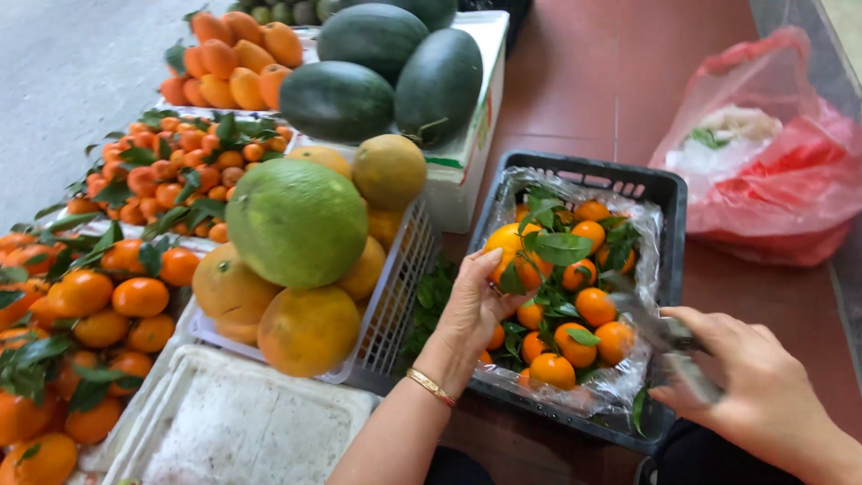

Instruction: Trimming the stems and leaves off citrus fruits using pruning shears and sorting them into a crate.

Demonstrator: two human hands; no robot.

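Left hand [471, 301] is reaching into the black plastic crate [660, 187] and closing around a leafy tangerine [505, 241] at the near-left of the pile. Thumb and fingers are wrapping its lower left side; the fruit is sitting just beyond the fingertips, leaves [558, 244] fanning out to the right of it. A gold bangle [430, 386] is circling the wrist.

Right hand [759, 382] is hovering at the crate's right rim, clenched on a pair of grey-handled scissors or snips [675, 346]. The blades seem to be pointing up and left, towards the held tangerine. The left hand is plainly the nearer one to the fruit; the right is standing apart from it, across the heap of loose tangerines [575, 337].

The tool's long axis is running diagonally from the right palm towards the left hand. The fruit's stem is facing up and right, as far as the leaves are showing.

A clear plastic liner [620, 386] is lining the crate. Left of the left hand, a white basket [404, 278] is holding pomelos [296, 222]. Beyond the right hand, a red plastic bag [781, 171] is lying on the tiled floor.

Hard to make out: the blade tips are blurring against the liner, so whether they are parted is unclear. The stem itself is hiding under leaves. The left palm is turned away.
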